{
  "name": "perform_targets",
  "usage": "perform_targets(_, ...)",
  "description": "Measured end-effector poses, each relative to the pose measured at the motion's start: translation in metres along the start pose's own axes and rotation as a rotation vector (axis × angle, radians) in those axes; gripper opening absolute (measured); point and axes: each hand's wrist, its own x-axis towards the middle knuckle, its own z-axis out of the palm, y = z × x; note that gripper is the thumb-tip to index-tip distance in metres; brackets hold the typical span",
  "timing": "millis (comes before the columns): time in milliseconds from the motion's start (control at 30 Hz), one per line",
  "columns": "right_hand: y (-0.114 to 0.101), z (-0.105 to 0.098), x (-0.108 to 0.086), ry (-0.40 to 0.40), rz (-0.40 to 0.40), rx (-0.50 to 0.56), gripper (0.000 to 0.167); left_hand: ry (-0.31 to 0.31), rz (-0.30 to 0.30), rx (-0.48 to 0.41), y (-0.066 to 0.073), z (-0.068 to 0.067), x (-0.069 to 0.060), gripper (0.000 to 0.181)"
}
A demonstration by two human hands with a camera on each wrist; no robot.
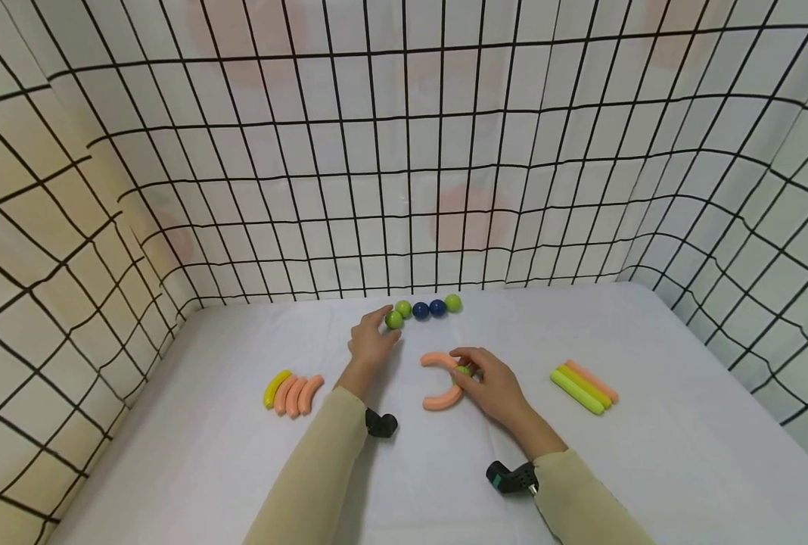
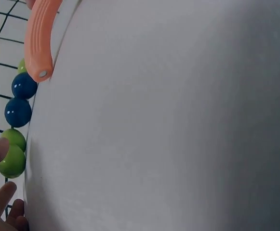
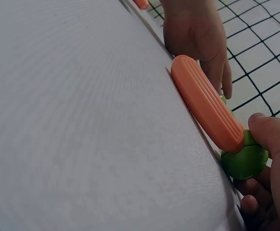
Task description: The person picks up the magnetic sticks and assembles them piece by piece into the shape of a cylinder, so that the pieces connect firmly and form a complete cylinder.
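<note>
My right hand (image 1: 495, 382) pinches a green ball (image 3: 246, 161) where two curved orange sticks (image 1: 442, 402) meet. In the right wrist view one orange stick (image 3: 205, 103) touches that ball. The left wrist view shows a round metallic spot on the free end of a curved orange stick (image 2: 39, 43). My left hand (image 1: 370, 344) reaches to the near green ball (image 1: 394, 320) at the left end of a row. Its thumb and forefinger lie on either side of the ball, and in the left wrist view a small gap shows below the ball (image 2: 12, 162).
Two dark blue balls (image 1: 429, 309) and more green balls (image 1: 453, 303) line the back. Curved orange sticks and one yellow curved stick (image 1: 276, 389) lie at left. Straight sticks (image 1: 584, 386) in green, yellow and orange lie at right. Black wire mesh (image 1: 407, 174) encloses the white table (image 1: 240, 484).
</note>
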Motion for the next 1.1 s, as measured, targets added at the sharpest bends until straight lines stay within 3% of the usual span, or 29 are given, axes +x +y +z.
perform_targets(267, -0.0015, -0.0001, -0.0009, 0.009, -0.027, -0.015, 0.034, 0.009, 0.001, 0.021, 0.0005, -0.0006, 0.0009, 0.053)
perform_targets(533, -0.0001, 0.0005, -0.0003, -0.002, -0.02, -0.025, 0.033, 0.035, -0.026, -0.045, -0.0004, 0.002, 0.0029, 0.047)
perform_targets(867, -0.0017, 0.0016, -0.0022, 0.014, -0.025, -0.002, 0.033, 0.075, 0.005, -0.099, -0.0016, 0.0014, -0.003, 0.031)
perform_targets(1100, -0.0019, 0.0012, -0.0019, 0.007, -0.017, -0.007, 0.032, 0.03, 0.037, -0.091, -0.0048, 0.0007, -0.0068, 0.031)
